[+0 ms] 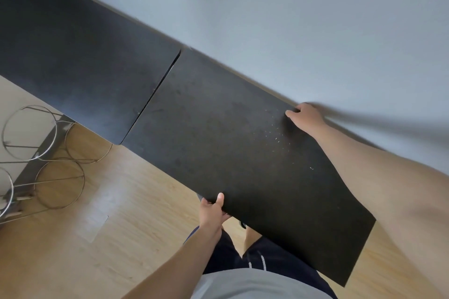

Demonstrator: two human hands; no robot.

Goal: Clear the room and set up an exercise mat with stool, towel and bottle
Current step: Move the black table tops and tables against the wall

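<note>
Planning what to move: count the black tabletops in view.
2. One black tabletop sits left along the wall; the other, right, is gripped by both hands. More may lie outside the frame.

The nearer black tabletop (pixel 233 143) looks matt and finely grained, dusted with pale flecks and faint smudges; the second black tabletop (pixel 80 56) beside it shows the same dull finish, perhaps laminate. The floor (pixel 92 238) is light wood-look planking with a soft sheen. The wire rings (pixel 43 153) are thin, shiny metal. The wall (pixel 315 19) is smooth, matt grey paint.
</note>
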